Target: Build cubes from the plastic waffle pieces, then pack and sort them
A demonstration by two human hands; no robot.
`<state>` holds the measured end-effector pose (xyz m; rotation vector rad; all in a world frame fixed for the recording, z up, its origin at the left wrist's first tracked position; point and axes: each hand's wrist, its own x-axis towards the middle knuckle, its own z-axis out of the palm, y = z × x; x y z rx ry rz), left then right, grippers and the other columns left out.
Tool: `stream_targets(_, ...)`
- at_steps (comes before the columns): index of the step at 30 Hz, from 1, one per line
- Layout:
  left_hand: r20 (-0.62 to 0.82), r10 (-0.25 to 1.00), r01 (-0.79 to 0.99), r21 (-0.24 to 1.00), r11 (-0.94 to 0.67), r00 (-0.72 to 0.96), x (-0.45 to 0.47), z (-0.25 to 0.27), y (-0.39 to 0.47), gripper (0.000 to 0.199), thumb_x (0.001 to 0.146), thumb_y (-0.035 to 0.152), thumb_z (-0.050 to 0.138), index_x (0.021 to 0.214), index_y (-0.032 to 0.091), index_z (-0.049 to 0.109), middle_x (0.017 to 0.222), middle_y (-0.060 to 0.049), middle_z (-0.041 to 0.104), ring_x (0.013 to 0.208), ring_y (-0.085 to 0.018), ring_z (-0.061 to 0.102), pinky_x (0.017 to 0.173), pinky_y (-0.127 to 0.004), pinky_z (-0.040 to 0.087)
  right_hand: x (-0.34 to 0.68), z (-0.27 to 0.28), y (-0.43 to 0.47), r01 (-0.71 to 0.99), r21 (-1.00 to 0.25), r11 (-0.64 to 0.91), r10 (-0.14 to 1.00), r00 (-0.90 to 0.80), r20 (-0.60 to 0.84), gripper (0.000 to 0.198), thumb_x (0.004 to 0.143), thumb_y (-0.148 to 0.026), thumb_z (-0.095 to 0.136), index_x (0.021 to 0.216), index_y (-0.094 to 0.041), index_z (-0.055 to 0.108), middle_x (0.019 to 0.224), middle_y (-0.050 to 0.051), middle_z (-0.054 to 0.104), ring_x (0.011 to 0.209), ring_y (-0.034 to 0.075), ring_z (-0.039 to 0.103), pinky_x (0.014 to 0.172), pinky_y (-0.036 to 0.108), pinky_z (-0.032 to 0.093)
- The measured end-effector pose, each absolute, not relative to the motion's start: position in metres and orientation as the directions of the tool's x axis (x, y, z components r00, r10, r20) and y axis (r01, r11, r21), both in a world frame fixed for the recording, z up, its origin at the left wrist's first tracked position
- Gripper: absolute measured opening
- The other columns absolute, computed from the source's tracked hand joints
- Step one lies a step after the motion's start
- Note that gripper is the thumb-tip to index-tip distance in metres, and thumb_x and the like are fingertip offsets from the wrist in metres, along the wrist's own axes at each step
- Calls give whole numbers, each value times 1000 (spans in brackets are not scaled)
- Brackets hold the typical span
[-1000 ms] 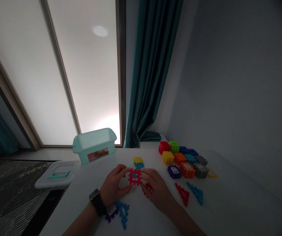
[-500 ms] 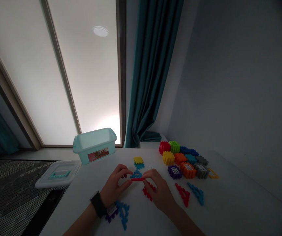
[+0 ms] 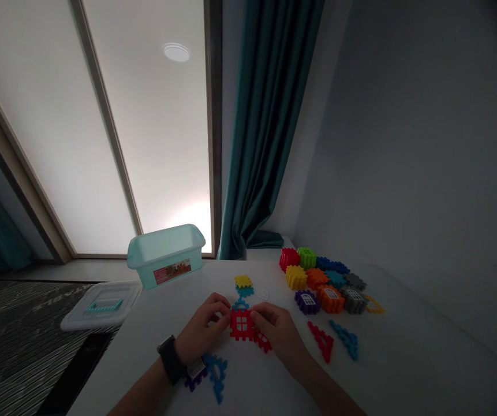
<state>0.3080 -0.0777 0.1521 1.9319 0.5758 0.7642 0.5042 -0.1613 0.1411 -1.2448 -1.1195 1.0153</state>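
Note:
Between my hands is a red toothed window tile [image 3: 241,325], its face with the small panes turned towards me. My left hand [image 3: 202,325] pinches its left edge, and my right hand [image 3: 276,330] grips the right edge. Behind the tile's top edge, blue toothed pieces [image 3: 242,293] and a yellow piece [image 3: 243,281] lie in a line. A second red window tile [image 3: 262,341] lies partly covered by my right hand. Near my left wrist are a purple window tile [image 3: 195,374] and a blue triangular piece [image 3: 217,375].
Stacks of coloured tiles, such as the orange stack [image 3: 330,299], stand at the right. Red [image 3: 321,341] and blue [image 3: 344,340] triangular pieces lie in front of them. A turquoise bin [image 3: 167,256] stands back left, beside a clear lid [image 3: 101,305].
The red tile between my hands has turned from edge-on to face me, showing its window. Both hands stay on its sides and have barely moved.

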Motion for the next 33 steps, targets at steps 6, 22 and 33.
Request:
stream_targets(6, 265, 667, 73, 898, -434, 697, 309, 155, -79, 28, 91, 42, 58, 78, 18, 64, 103, -7, 56, 93, -19, 57, 77, -28, 49, 505, 138, -160, -44, -997, 58, 979, 196, 48, 44, 75, -59, 75, 85, -16, 75, 74, 4, 72, 65, 14, 61, 63, 24, 48)
stream_targets(22, 265, 663, 49, 909, -415, 700, 309, 159, -85, 24, 90, 35, 56, 72, 18, 57, 99, -6, 56, 87, -18, 57, 74, -28, 48, 502, 142, -162, -58, -997, 51, 980, 194, 39, 49, 72, -63, 75, 85, -15, 75, 76, 5, 73, 67, 17, 65, 66, 28, 51)
stream_targets(33, 279, 690, 161, 850, -501, 668, 310, 160, -86, 18, 91, 30, 53, 80, 19, 61, 91, -5, 62, 82, -19, 59, 72, -28, 48, 505, 150, -168, 486, -849, 205, 938, 151, 313, 23, 91, -35, 54, 89, -18, 70, 85, 5, 72, 81, 20, 65, 75, 31, 50)
